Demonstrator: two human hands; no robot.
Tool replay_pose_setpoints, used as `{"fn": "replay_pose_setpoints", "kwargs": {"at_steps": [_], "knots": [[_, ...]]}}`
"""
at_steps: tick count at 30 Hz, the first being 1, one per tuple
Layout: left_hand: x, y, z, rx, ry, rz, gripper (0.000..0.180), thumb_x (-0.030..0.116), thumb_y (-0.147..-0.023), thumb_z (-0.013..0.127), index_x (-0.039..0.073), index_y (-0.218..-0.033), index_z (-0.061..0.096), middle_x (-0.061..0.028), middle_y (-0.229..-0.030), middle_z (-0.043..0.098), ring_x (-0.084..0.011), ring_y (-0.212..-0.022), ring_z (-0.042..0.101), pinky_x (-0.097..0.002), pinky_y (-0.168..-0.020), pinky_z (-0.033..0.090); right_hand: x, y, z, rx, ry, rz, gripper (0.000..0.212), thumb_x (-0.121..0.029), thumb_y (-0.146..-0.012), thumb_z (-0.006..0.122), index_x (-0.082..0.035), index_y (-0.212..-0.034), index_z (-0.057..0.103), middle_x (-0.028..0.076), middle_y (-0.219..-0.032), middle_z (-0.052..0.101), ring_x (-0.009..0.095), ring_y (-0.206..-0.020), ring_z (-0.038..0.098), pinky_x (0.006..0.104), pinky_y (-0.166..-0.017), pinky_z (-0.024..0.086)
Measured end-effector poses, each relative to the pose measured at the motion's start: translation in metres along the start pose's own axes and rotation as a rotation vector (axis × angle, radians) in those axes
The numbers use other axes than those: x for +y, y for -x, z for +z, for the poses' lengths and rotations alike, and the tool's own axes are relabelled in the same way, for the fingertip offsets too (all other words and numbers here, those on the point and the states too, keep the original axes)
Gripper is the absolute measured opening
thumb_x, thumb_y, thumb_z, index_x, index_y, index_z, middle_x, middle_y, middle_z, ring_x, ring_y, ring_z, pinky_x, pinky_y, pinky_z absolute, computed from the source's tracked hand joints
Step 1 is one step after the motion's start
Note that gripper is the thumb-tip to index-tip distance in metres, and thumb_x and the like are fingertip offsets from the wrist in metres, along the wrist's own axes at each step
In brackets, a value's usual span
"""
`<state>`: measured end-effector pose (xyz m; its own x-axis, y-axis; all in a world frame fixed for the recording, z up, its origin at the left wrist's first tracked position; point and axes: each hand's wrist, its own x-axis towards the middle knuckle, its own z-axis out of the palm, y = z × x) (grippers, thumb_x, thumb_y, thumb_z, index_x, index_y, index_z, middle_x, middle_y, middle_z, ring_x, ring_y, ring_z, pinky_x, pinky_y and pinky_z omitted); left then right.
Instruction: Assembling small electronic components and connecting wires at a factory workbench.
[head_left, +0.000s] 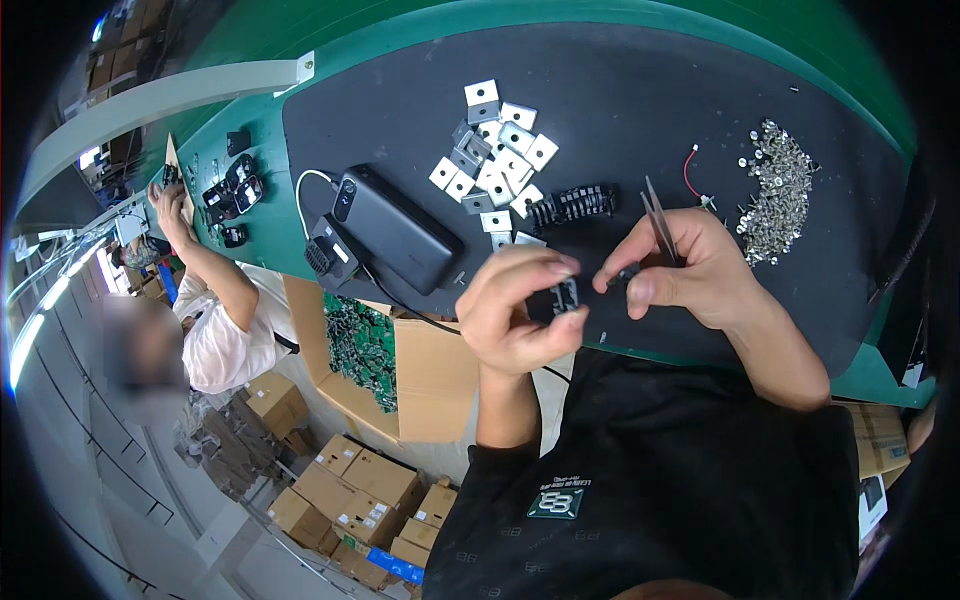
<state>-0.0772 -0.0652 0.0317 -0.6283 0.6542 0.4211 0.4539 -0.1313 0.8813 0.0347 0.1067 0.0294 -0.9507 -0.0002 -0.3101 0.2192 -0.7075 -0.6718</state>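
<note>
Between the thumb and fingers of my left hand point(520, 312) is a small black plastic part point(566, 296) with an open, frame-like shape. My right hand point(690, 268), just beside it, is closed around metal tweezers point(656, 218), their tips pointing away from me. A small dark piece point(624, 274) sits at its thumb and fingertip; its kind is too small to make out. The hands are close but apart. Beyond them on the black mat point(620, 110) lies a row of black ribbed plastic parts point(574, 204). A small component with a red wire point(690, 170) lies past my right hand.
Silver L-shaped brackets point(498, 160) are heaped at mid-mat, and small metal screws point(778, 190) at right. A black power bank point(398, 228) with cables lies at left. Below the bench edge stands a carton point(432, 375) of green circuit boards point(362, 345). A co-worker's arm point(222, 278) reaches over the bench.
</note>
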Motion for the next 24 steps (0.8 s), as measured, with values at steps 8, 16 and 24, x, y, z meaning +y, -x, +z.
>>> {"fn": "replay_pose_setpoints", "kwargs": {"at_steps": [8, 16, 24], "knots": [[0.009, -0.012, 0.008, -0.087, -0.603, -0.009, 0.049, 0.014, -0.062, 0.078, 0.001, -0.107, 0.063, -0.0124, -0.107, 0.063, -0.0285, -0.096, 0.059, -0.0375, -0.087, 0.042, -0.006, 0.015, -0.008, 0.207, 0.098, -0.050, 0.020, -0.007, -0.081, 0.072, -0.001, -0.099, 0.066, 0.000, -0.078, 0.063, 0.003, -0.063, 0.054, 0.0163, -0.057, 0.043], [0.015, -0.014, 0.025, -0.408, -0.243, 0.080, 0.038, 0.008, -0.068, 0.075, -0.005, -0.102, 0.066, -0.0158, -0.087, 0.065, -0.0245, -0.071, 0.065, -0.0288, -0.060, 0.052, -0.021, 0.026, -0.016, 0.073, 0.401, -0.004, 0.024, -0.012, -0.072, 0.080, -0.007, -0.086, 0.062, -0.004, -0.071, 0.061, -0.001, -0.056, 0.046, 0.0174, -0.048, 0.033], [0.016, 0.008, 0.035, -0.371, -0.183, -0.016, 0.035, 0.013, -0.069, 0.075, -0.003, -0.100, 0.066, -0.0124, -0.084, 0.065, -0.0237, -0.065, 0.063, -0.0309, -0.056, 0.051, -0.041, 0.039, -0.030, 0.439, 1.006, -0.364, 0.015, -0.011, -0.076, 0.072, -0.003, -0.087, 0.066, 0.006, -0.075, 0.065, 0.013, -0.051, 0.056, 0.0270, -0.047, 0.043]]}}
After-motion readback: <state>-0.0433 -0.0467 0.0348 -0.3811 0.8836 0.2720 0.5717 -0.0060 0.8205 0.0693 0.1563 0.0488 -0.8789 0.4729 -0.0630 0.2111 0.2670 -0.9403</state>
